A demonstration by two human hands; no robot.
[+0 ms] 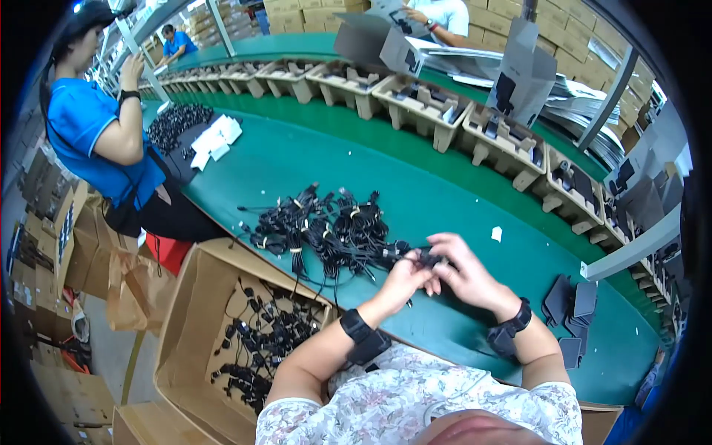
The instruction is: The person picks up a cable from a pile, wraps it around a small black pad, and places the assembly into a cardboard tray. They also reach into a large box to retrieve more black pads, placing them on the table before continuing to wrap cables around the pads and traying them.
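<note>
Brown moulded trays (pixel 419 117) line up beyond the green desk (pixel 445 182), dark flat pieces (pixel 585 299) lie toward its right end, and cartons (pixel 493 21) stand stacked behind.

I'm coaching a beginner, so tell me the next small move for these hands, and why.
Probably lift the black cable slightly away from the cable pile: the left hand and right hand meet at it, and the jumbled pile lies so close that it could snag.
</note>
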